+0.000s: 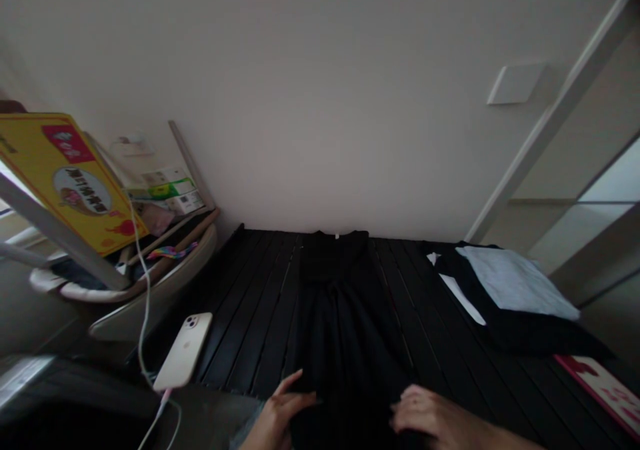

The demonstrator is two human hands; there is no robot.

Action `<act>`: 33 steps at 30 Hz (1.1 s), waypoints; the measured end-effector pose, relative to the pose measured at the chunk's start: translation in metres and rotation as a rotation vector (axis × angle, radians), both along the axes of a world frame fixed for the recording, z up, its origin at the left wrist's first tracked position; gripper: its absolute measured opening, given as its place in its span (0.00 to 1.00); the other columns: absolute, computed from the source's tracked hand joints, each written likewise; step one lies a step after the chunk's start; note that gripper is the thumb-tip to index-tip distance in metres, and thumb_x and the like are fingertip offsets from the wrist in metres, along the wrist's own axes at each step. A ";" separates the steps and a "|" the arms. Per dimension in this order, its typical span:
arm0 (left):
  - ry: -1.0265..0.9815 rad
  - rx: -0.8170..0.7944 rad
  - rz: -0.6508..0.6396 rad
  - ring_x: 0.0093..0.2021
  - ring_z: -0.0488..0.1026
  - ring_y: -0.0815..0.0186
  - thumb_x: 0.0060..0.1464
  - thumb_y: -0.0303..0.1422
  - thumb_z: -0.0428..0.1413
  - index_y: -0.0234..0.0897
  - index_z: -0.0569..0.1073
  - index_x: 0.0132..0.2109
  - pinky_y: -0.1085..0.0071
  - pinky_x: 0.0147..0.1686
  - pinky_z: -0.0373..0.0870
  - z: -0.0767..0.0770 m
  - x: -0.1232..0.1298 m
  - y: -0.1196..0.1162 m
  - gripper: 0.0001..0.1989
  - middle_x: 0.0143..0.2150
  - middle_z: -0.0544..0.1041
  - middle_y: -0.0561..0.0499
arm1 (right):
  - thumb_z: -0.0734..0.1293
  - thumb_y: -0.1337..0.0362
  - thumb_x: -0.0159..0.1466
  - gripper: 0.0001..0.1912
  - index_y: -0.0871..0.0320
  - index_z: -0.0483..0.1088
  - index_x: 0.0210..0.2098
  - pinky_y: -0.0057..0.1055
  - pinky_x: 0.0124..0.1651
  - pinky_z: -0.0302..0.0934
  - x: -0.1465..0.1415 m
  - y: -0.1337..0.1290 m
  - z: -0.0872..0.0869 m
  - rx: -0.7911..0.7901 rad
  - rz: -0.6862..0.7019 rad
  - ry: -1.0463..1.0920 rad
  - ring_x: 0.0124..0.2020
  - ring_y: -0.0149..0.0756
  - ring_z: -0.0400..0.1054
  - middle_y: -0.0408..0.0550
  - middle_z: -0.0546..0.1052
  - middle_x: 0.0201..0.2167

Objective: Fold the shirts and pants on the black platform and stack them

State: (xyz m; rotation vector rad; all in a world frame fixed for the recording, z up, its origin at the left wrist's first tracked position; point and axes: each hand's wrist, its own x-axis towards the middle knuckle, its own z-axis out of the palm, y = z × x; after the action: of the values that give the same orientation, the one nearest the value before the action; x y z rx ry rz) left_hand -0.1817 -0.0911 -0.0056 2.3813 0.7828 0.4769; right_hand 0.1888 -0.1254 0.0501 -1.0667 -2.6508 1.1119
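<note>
Black trousers [340, 323] lie lengthwise on the black slatted surface, their waistband against the wall and a small pale tag at its middle. At the lower left edge of the cloth is my left hand [280, 413], thumb and forefinger apart, the fingertips resting on the fabric. Opposite, my right hand [425, 413] has its fingers curled over the right edge of the trousers, slightly blurred. The bottom of the legs runs out of the picture.
Folded dark clothes with a light grey piece [515, 282] on top lie at right, beside a pink-edged item [605, 387]. At left, a phone [184, 350] is plugged into a white cable. A chair [150, 293] carries a yellow box [75, 177].
</note>
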 end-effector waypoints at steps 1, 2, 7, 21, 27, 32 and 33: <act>-0.023 -0.138 0.084 0.56 0.70 0.60 0.61 0.30 0.47 0.39 0.71 0.55 0.63 0.58 0.63 0.007 0.001 -0.004 0.18 0.53 0.76 0.45 | 0.59 0.69 0.59 0.19 0.55 0.74 0.47 0.37 0.52 0.61 -0.002 0.000 0.006 -0.113 -0.111 0.005 0.47 0.40 0.70 0.49 0.78 0.43; -0.031 -0.280 0.155 0.54 0.71 0.60 0.60 0.32 0.48 0.39 0.73 0.53 0.65 0.54 0.67 0.014 0.003 -0.007 0.17 0.51 0.76 0.45 | 0.60 0.67 0.59 0.14 0.55 0.75 0.41 0.31 0.44 0.63 -0.002 0.001 0.011 -0.238 -0.185 0.008 0.38 0.36 0.70 0.46 0.77 0.36; -0.114 -0.795 0.273 0.45 0.74 0.60 0.52 0.39 0.57 0.35 0.76 0.46 0.69 0.46 0.70 0.046 0.029 -0.001 0.17 0.44 0.78 0.48 | 0.67 0.57 0.56 0.11 0.60 0.71 0.26 0.23 0.27 0.54 0.018 0.028 0.020 -0.666 -0.188 0.068 0.23 0.25 0.55 0.37 0.63 0.21; -0.116 -0.375 1.076 0.63 0.59 0.48 0.58 0.33 0.51 0.25 0.51 0.64 0.54 0.59 0.55 0.030 0.081 0.154 0.30 0.62 0.61 0.28 | 0.56 0.51 0.66 0.36 0.70 0.49 0.65 0.51 0.58 0.53 0.013 0.183 -0.012 0.059 -1.057 -0.187 0.62 0.55 0.56 0.71 0.59 0.61; 0.175 -0.209 1.040 0.64 0.59 0.52 0.57 0.28 0.48 0.24 0.49 0.63 0.58 0.60 0.56 0.010 0.093 0.123 0.29 0.61 0.63 0.29 | 0.59 0.56 0.64 0.27 0.69 0.62 0.56 0.52 0.55 0.54 -0.020 0.150 -0.049 0.080 -1.143 -0.397 0.59 0.59 0.59 0.72 0.64 0.57; 0.052 -0.259 1.057 0.57 0.69 0.55 0.53 0.26 0.51 0.25 0.50 0.62 0.65 0.54 0.65 0.017 0.094 0.120 0.31 0.57 0.69 0.31 | 0.59 0.60 0.65 0.19 0.63 0.65 0.52 0.49 0.53 0.55 -0.020 0.144 -0.048 0.053 -1.190 -0.410 0.51 0.51 0.69 0.64 0.72 0.51; 0.039 -0.279 1.057 0.55 0.71 0.54 0.53 0.26 0.53 0.26 0.50 0.63 0.64 0.53 0.66 0.017 0.095 0.118 0.32 0.55 0.71 0.32 | 0.59 0.60 0.65 0.17 0.61 0.67 0.49 0.48 0.52 0.57 -0.017 0.141 -0.046 0.046 -1.188 -0.398 0.50 0.49 0.70 0.61 0.74 0.49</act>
State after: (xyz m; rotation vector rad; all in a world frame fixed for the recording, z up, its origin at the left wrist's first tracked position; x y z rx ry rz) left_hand -0.0865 0.0273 0.0113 1.5612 1.9617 0.6556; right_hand 0.1718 0.0158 0.0039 -2.4800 -1.5605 0.5666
